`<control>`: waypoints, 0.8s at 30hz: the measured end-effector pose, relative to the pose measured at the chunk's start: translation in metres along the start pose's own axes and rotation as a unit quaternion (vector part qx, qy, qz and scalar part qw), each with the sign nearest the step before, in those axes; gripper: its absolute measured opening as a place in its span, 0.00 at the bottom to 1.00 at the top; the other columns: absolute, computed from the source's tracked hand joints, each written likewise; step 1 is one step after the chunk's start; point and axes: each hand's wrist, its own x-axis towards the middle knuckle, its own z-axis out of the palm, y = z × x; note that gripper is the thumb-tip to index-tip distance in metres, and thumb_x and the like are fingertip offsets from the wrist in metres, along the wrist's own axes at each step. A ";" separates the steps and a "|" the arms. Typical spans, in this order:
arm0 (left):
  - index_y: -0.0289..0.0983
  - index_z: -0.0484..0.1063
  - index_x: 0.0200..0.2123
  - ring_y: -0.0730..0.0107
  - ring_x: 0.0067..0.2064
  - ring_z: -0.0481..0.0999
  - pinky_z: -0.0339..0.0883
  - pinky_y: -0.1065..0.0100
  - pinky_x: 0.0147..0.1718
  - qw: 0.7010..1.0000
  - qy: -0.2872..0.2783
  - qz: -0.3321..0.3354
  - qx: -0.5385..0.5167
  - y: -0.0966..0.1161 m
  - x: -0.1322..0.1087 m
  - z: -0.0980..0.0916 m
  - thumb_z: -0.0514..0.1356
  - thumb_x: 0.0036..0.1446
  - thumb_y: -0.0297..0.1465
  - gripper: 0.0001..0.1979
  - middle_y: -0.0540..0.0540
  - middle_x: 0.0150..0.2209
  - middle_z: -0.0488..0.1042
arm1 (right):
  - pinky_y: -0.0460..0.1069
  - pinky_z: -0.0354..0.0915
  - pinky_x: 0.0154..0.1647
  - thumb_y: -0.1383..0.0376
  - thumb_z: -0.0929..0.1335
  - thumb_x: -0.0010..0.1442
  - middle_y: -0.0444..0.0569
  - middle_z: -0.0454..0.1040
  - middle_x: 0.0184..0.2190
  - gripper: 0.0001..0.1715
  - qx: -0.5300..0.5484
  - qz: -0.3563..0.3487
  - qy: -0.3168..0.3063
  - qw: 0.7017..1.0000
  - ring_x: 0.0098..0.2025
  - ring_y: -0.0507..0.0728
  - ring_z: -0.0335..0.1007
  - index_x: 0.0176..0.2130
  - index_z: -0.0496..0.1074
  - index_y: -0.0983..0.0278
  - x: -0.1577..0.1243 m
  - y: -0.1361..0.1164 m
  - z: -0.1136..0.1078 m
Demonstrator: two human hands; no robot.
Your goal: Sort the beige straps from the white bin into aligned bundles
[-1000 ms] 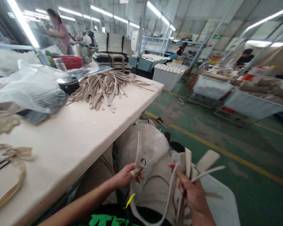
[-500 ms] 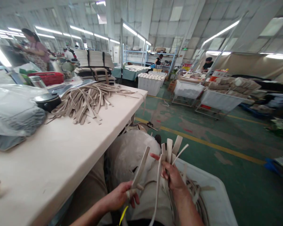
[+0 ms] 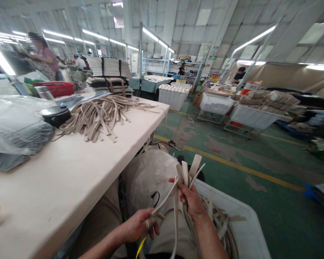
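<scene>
My right hand (image 3: 190, 199) is closed round a bunch of beige straps (image 3: 187, 172) whose ends stick up above the fingers. My left hand (image 3: 140, 225) pinches one beige strap (image 3: 162, 205) that runs up towards the bunch in the right hand. Both hands are over my lap, beside the white table (image 3: 70, 172). Below the right hand sits a white bin (image 3: 245, 230) with more straps inside. A yellow tag (image 3: 140, 248) hangs under my left hand.
A pile of beige straps (image 3: 102, 115) lies on the table's far end, next to a black round container (image 3: 55, 115) and a plastic bag (image 3: 13, 126). A white sack (image 3: 148, 176) sits under the table edge. Other people work at distant tables. Carts (image 3: 248, 115) stand across the green floor.
The view has tilted up and to the right. My right hand with the bunch has moved left, close to the strap in my left hand. That strap's free end now reaches the bunch.
</scene>
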 end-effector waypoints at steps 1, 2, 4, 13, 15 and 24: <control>0.32 0.70 0.47 0.74 0.25 0.71 0.63 0.73 0.26 1.000 -0.001 0.001 -0.010 -0.001 0.000 -0.001 0.55 0.58 0.50 0.27 0.43 0.31 0.75 | 0.44 0.43 0.17 0.50 0.71 0.53 0.36 0.51 0.11 0.25 0.011 -0.002 0.006 1.000 0.17 0.46 0.39 0.41 0.79 0.67 -0.001 -0.002 0.000; 0.32 0.69 0.48 0.74 0.25 0.71 0.63 0.73 0.26 1.000 -0.002 0.001 -0.021 -0.001 0.001 -0.002 0.55 0.58 0.50 0.27 0.43 0.31 0.74 | 0.44 0.43 0.17 0.51 0.70 0.54 0.36 0.50 0.11 0.25 0.022 -0.001 0.009 1.000 0.17 0.46 0.38 0.42 0.79 0.67 -0.002 -0.002 -0.001; 0.32 0.69 0.48 0.74 0.25 0.71 0.62 0.73 0.26 0.999 0.001 -0.001 -0.035 -0.001 0.001 -0.002 0.56 0.57 0.51 0.28 0.43 0.31 0.74 | 0.44 0.42 0.17 0.52 0.70 0.54 0.36 0.50 0.12 0.25 0.037 0.010 0.006 0.999 0.17 0.46 0.38 0.44 0.78 0.67 -0.004 0.000 -0.003; 0.31 0.68 0.48 0.73 0.25 0.71 0.61 0.73 0.25 0.999 0.001 0.001 -0.037 0.008 0.001 -0.001 0.56 0.57 0.52 0.29 0.43 0.31 0.75 | 0.43 0.40 0.17 0.51 0.68 0.53 0.36 0.52 0.14 0.25 0.089 0.070 -0.005 0.994 0.17 0.46 0.36 0.41 0.77 0.68 -0.002 0.023 0.000; 0.31 0.68 0.48 0.73 0.25 0.70 0.61 0.72 0.25 1.000 -0.004 -0.003 -0.018 0.009 0.000 0.000 0.55 0.57 0.53 0.30 0.43 0.30 0.74 | 0.43 0.39 0.16 0.53 0.69 0.53 0.38 0.56 0.15 0.24 0.060 0.052 0.002 0.997 0.18 0.46 0.37 0.42 0.77 0.67 -0.001 0.020 0.003; 0.32 0.69 0.46 0.61 0.42 0.72 0.65 0.66 0.42 0.993 0.026 0.117 0.003 0.034 0.016 0.001 0.61 0.53 0.52 0.30 0.41 0.42 0.72 | 0.44 0.43 0.16 0.53 0.71 0.52 0.39 0.59 0.13 0.20 -0.043 -0.025 0.044 0.998 0.16 0.45 0.43 0.36 0.79 0.67 0.004 0.006 0.024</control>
